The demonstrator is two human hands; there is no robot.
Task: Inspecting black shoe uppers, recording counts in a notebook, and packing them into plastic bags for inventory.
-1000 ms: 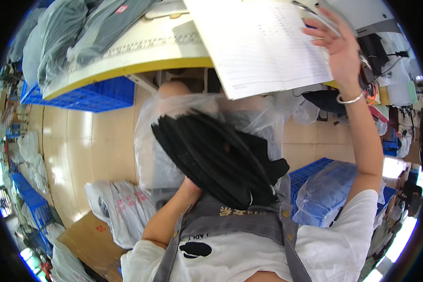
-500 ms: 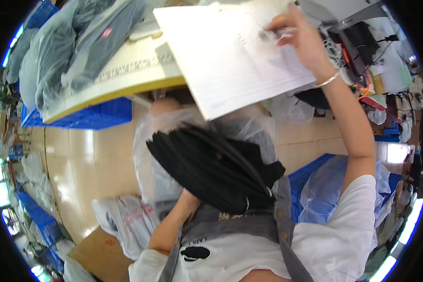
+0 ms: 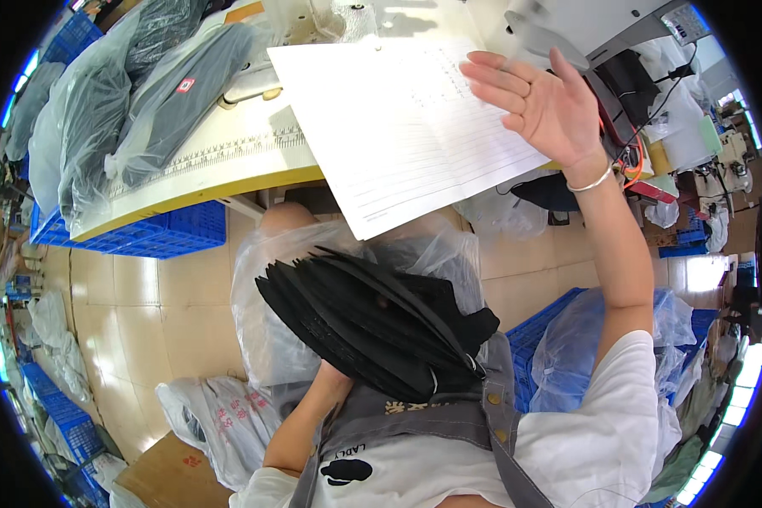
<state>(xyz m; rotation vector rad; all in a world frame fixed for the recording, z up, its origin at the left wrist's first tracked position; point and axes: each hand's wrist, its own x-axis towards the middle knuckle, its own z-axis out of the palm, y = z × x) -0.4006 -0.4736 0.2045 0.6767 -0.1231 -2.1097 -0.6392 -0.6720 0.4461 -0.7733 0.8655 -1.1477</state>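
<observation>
On my lap rests a stack of black fabric pieces [image 3: 364, 313], their edges fanned out. Beneath its lower left side my left hand [image 3: 335, 374] grips the stack, its fingers mostly hidden by the cloth. My right hand [image 3: 550, 106] is raised over the right side of a lined white sheet [image 3: 398, 152], palm showing and fingers stretched apart, holding nothing. The sheet lies partly on the sewing table [image 3: 203, 157] and sticks out past its yellow front edge. Small handwritten marks are on its upper right part.
Plastic-wrapped dark garments [image 3: 178, 102] lie on the table's left. A blue crate [image 3: 169, 233] stands beneath it. Beside me on the right is another blue crate [image 3: 533, 339] with clear plastic. A white plastic bag [image 3: 224, 419] and a cardboard box [image 3: 173, 474] sit at lower left.
My right hand has turned and opened its fingers, which were bent and blurred over the sheet. The sheet sits a little lower in view. My left hand still holds the black stack.
</observation>
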